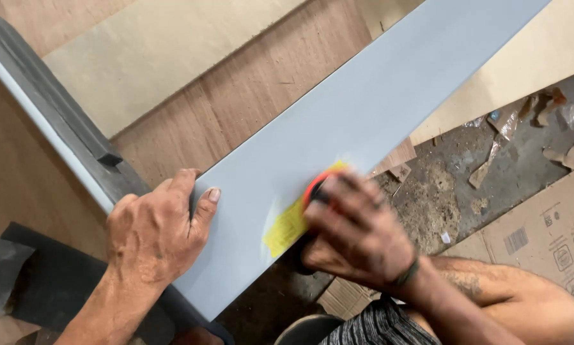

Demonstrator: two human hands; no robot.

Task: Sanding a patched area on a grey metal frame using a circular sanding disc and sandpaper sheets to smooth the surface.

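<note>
A long grey laminate board runs from the lower left up to the top right. My left hand grips its left edge, thumb lying on the grey face. My right hand, blurred by motion, presses a yellow pad with an orange-red holder onto the board near its lower edge.
Plywood sheets lie under the board. A dark-edged panel stands at the left. To the right are a dusty floor with torn scraps and flattened cardboard. A dark round rim shows at the bottom.
</note>
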